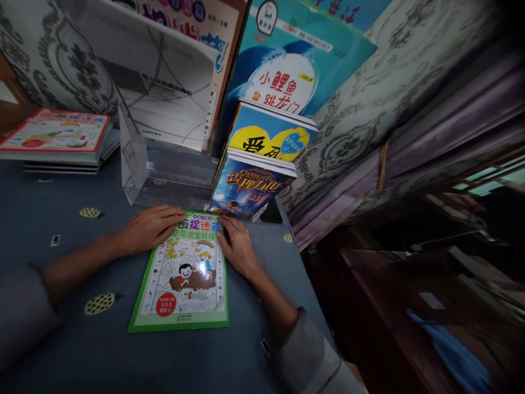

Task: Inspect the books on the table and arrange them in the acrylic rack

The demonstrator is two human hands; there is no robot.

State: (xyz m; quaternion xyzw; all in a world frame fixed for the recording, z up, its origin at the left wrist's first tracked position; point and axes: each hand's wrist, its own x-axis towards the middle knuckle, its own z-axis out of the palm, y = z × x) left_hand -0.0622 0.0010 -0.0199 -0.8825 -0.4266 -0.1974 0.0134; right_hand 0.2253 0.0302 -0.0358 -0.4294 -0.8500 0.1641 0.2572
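Note:
A green-bordered children's picture book (192,284) lies flat on the dark table, its cover facing up. My left hand (150,229) rests at the book's upper left corner, fingers stretched out over the edge of the cover. On the opposite side my right hand (238,243) touches the upper right corner, its fingers extended and lying against the cover. Neither hand is wrapped round the book. Just beyond the fingertips stands a clear book rack (135,169), with a blue storybook (252,186) upright in its right part.
More books, among them a large teal book (332,60), stand behind the blue one against the patterned wall. A stack of books (57,134) lies at the left. A dark phone-like object (272,212) sits beside the rack. The tablecloth's right edge (305,284) drops off near my right arm.

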